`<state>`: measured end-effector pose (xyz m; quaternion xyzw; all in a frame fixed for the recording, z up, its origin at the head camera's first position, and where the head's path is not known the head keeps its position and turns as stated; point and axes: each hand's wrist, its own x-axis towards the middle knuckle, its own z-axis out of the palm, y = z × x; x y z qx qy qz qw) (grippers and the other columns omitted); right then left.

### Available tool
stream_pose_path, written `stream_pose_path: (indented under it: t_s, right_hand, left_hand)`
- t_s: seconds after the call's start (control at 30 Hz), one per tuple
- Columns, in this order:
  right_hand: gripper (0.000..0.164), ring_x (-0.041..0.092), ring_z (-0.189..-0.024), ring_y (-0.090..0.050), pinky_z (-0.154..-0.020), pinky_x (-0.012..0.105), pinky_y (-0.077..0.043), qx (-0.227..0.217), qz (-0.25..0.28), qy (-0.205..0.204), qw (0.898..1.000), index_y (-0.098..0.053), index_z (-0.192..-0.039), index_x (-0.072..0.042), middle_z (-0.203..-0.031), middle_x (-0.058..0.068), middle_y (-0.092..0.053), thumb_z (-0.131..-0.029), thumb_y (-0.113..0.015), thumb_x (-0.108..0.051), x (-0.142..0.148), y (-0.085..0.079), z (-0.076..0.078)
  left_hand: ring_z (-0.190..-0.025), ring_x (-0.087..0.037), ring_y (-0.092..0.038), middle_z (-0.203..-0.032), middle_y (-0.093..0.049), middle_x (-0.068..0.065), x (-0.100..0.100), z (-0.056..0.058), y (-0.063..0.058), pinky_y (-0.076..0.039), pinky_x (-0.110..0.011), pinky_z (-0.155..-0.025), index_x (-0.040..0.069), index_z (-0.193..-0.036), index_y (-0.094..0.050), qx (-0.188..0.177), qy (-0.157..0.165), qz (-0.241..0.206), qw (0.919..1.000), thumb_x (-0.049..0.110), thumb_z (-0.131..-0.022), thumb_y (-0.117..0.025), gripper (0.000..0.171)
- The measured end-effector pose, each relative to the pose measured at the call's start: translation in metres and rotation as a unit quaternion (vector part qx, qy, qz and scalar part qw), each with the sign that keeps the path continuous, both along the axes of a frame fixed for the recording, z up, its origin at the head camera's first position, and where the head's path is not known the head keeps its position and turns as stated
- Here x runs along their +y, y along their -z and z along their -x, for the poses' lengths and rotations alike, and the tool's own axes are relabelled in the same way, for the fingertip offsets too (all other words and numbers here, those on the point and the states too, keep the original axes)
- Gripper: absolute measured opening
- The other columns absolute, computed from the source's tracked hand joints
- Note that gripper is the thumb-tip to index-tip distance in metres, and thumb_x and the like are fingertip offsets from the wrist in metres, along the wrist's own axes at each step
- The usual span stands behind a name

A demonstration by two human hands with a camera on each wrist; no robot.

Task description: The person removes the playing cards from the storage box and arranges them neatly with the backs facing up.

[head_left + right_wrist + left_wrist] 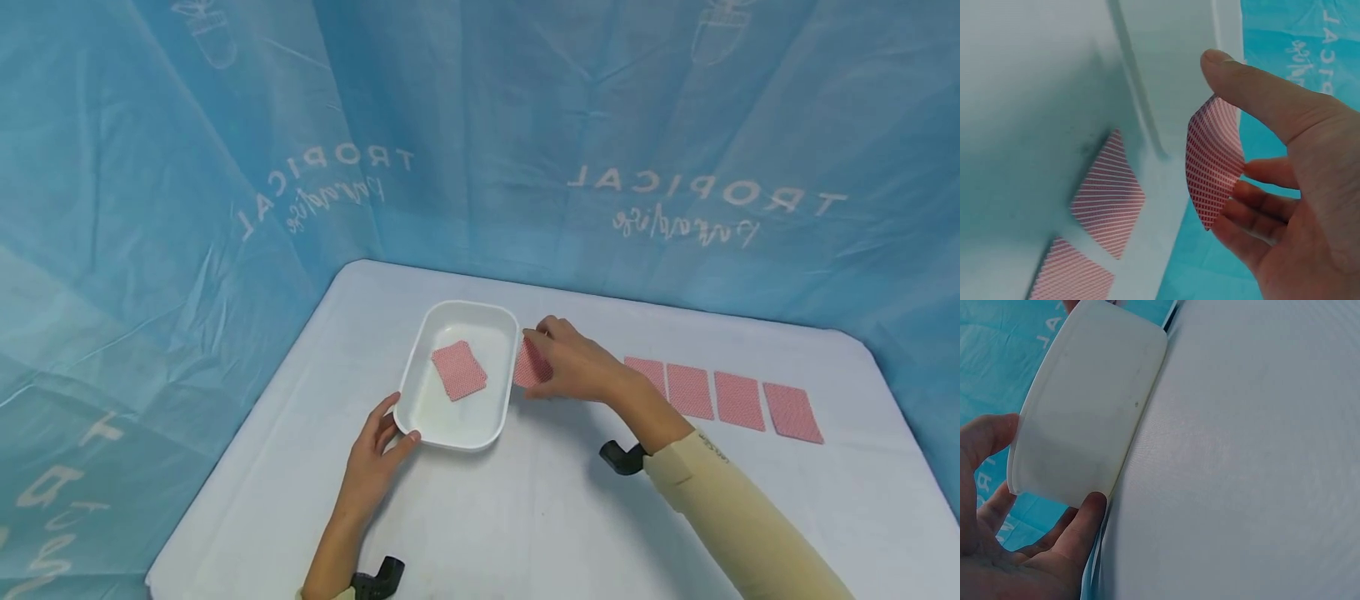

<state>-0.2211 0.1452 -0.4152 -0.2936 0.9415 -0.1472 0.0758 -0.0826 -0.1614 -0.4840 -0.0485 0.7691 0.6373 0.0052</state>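
Observation:
My left hand (371, 467) grips the near left corner of a white plastic tray (408, 408), thumb at the rim. In the left wrist view its fingers (1082, 534) spread against the tray's outer wall (1085, 406). Inside the tray lie red-and-white patterned playing cards (459, 371), face down and slightly fanned. Just beyond the tray's right rim, my right hand (573, 362) holds another such playing card (531, 364) by its edges. That held card (1215, 162) bows between thumb and fingers in the right wrist view.
Several more face-down cards (738, 400) lie in a row on the white-covered table (525, 517), to the right of the tray. The right forearm crosses in front of part of the row. A blue printed curtain (480, 167) hangs behind and left of the table.

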Motion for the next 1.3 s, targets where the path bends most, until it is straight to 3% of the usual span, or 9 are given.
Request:
stream_pose_path:
  t_s: [0.1, 0.17, 0.27, 0.4, 0.57, 0.77, 1.13, 1.3]
  right_hand:
    - [0.094, 0.016, -0.108, -0.04, -0.071, 0.029, -0.049, -0.019, -0.018, 0.004, 1.0, -0.041, -0.146, -0.012, -0.127, 0.002, -0.041, -0.07, -0.083, -0.048, 0.001, 0.005, -0.002]
    - [0.095, 0.017, -0.11, -0.04, -0.073, 0.03, -0.05, -0.03, -0.031, 0.005, 0.999, -0.041, -0.146, -0.011, -0.127, 0.002, -0.041, -0.07, -0.083, -0.048, 0.002, 0.009, -0.004]
    - [0.095, 0.018, -0.113, -0.04, -0.076, 0.031, -0.049, -0.037, -0.046, 0.001, 0.998, -0.042, -0.146, -0.01, -0.128, 0.003, -0.041, -0.069, -0.084, -0.047, 0.003, 0.014, -0.007]
    - [0.095, 0.019, -0.114, -0.04, -0.081, 0.033, -0.05, -0.032, -0.058, -0.002, 0.998, -0.043, -0.144, -0.011, -0.13, 0.004, -0.041, -0.068, -0.084, -0.048, 0.004, 0.02, -0.011]
    - [0.096, 0.017, -0.112, -0.04, -0.08, 0.033, -0.05, -0.03, -0.066, -0.004, 0.997, -0.045, -0.143, -0.012, -0.129, 0.003, -0.041, -0.065, -0.085, -0.051, 0.005, 0.028, -0.017]
    - [0.098, 0.013, -0.103, -0.041, -0.072, 0.027, -0.047, -0.046, -0.089, -0.011, 0.995, -0.047, -0.142, -0.013, -0.122, 0.0, -0.042, -0.062, -0.085, -0.055, 0.005, 0.037, -0.025]
    - [0.093, 0.011, -0.106, -0.039, -0.077, 0.026, -0.048, -0.013, -0.116, -0.022, 0.993, -0.051, -0.137, -0.015, -0.118, -0.003, -0.044, -0.061, -0.084, -0.058, -0.001, 0.049, -0.034]
    - [0.091, 0.011, -0.106, -0.039, -0.076, 0.026, -0.048, -0.003, -0.12, -0.042, 0.992, -0.052, -0.136, -0.014, -0.117, -0.003, -0.044, -0.063, -0.083, -0.058, -0.002, 0.049, -0.038]
  left_hand:
    - [-0.131, -0.031, -0.043, -0.141, -0.044, -0.017, 0.002, -0.001, -0.007, -0.042, -0.044, -0.099, 0.016, -0.148, -0.035, -0.003, 0.002, 0.0, 1.0, 0.016, -0.091, -0.069, 0.066]
    - [-0.131, -0.029, -0.043, -0.141, -0.045, -0.015, 0.001, 0.0, -0.005, -0.044, -0.037, -0.098, 0.018, -0.148, -0.035, -0.003, 0.002, -0.005, 1.0, 0.02, -0.09, -0.07, 0.067]
    - [-0.131, -0.025, -0.043, -0.14, -0.046, -0.011, -0.002, 0.003, 0.008, -0.044, -0.033, -0.097, 0.025, -0.147, -0.037, 0.004, 0.001, -0.013, 0.9999, 0.028, -0.089, -0.072, 0.068]
    - [-0.131, -0.023, -0.043, -0.14, -0.047, -0.007, -0.005, 0.007, 0.021, -0.042, -0.04, -0.099, 0.031, -0.145, -0.038, 0.011, -0.002, -0.013, 0.9998, 0.034, -0.087, -0.073, 0.068]
    - [-0.13, -0.023, -0.043, -0.139, -0.047, -0.007, -0.003, 0.007, 0.022, -0.041, -0.045, -0.099, 0.029, -0.146, -0.038, 0.01, -0.006, -0.015, 0.9998, 0.034, -0.086, -0.074, 0.07]
    - [-0.13, -0.022, -0.044, -0.14, -0.047, -0.007, -0.001, 0.004, 0.024, -0.043, -0.042, -0.098, 0.029, -0.145, -0.039, 0.002, -0.004, -0.015, 0.9999, 0.033, -0.086, -0.073, 0.069]
    - [-0.131, -0.024, -0.042, -0.141, -0.046, -0.008, -0.003, 0.007, 0.023, -0.042, -0.039, -0.098, 0.029, -0.147, -0.035, 0.007, 0.002, -0.013, 0.9999, 0.029, -0.088, -0.072, 0.069]
    - [-0.132, -0.025, -0.042, -0.141, -0.046, -0.01, -0.002, 0.004, 0.011, -0.042, -0.039, -0.099, 0.024, -0.148, -0.036, -0.006, -0.001, -0.014, 0.9999, 0.027, -0.089, -0.072, 0.069]
